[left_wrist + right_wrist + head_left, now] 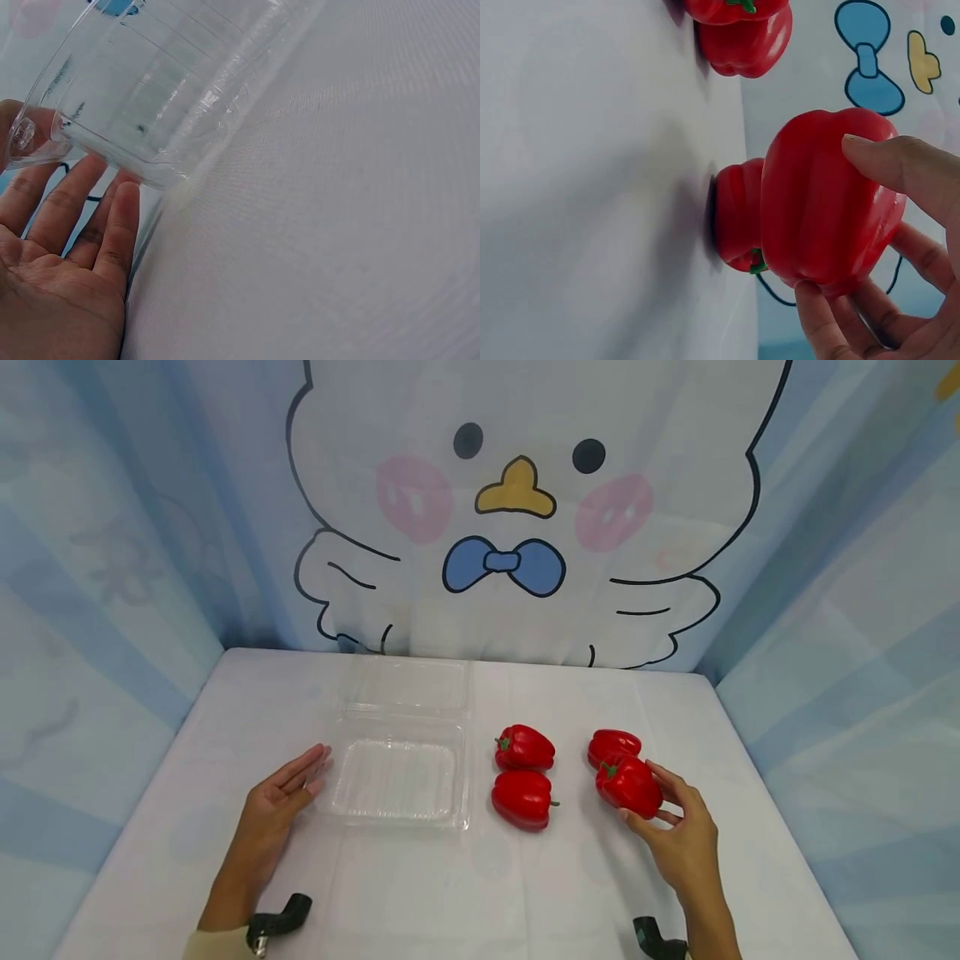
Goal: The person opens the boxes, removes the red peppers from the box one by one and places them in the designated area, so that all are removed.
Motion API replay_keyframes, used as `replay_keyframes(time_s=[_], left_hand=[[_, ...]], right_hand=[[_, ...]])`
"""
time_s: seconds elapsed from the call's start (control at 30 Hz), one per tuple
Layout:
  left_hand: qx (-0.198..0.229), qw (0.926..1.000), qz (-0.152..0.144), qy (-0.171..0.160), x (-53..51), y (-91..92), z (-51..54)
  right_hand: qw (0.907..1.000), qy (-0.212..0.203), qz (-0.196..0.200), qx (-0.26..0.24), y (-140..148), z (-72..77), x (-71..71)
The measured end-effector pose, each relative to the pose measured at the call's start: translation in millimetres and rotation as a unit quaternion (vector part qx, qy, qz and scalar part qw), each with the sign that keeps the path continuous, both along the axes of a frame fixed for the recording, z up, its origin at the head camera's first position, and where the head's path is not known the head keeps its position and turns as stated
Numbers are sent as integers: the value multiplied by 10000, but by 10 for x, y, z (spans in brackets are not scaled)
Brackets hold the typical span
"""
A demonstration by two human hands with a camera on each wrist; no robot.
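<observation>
My right hand [678, 827] grips a red bell pepper [628, 787] with a green stem, thumb on one side and fingers on the other. In the right wrist view this pepper [825, 199] is raised off the table, and another pepper [739, 214] lies behind it. My left hand [281, 802] is at the left edge of a clear plastic clamshell box [393, 777], which lies with its lid [408, 685] folded back. In the left wrist view the fingers [67, 202] are nearly straight beside the box wall [150, 112]. Whether they press it is unclear.
Two more red peppers, one far [525, 747] and one near [522, 800], lie right of the box. A third pepper [613, 745] sits just beyond the held one. White cloth covers the table [442, 893]. Patterned curtains [97, 610] stand around it.
</observation>
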State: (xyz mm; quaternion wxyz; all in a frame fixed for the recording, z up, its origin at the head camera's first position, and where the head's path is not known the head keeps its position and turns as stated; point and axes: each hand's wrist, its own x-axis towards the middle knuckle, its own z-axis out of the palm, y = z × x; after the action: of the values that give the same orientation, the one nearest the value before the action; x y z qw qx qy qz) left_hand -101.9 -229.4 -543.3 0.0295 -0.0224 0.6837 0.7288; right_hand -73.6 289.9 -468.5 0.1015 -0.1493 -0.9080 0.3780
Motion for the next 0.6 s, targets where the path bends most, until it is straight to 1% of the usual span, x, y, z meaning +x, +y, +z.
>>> replay_keyframes(time_s=[0.13,0.4,0.6], left_hand=[[50,10000,-25,27,-7,-17,3],[11,10000,9,-77,4,0,18],[176,9998,-5,-44,5,13,36]], right_hand=[[10000,-91,34,6,5,-27,2],[9995,-270,174,-20,10,-81,9],[9983,-513,266,-30,20,-113,-4]])
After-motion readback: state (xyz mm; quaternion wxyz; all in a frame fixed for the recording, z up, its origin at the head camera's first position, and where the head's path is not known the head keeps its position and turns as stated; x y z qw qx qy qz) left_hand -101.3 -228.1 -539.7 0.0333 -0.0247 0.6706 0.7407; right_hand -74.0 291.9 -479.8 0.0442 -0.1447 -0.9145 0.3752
